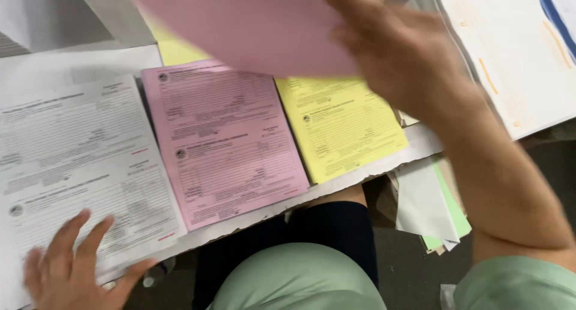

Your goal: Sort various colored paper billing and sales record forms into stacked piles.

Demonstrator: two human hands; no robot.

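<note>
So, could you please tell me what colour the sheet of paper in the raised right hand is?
Pink; the head view shows the pink paper sheet held by the right hand.

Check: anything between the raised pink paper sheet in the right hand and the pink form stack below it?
Nothing visible. The pink paper sheet held by the right hand hangs over the pink form stack, whose top lies bare.

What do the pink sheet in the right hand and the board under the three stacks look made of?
Pink sheet: thin matte paper, blurred, seemingly flexing. Board: probably white-faced cardboard, judging by its rough, torn-looking front edge.
</note>
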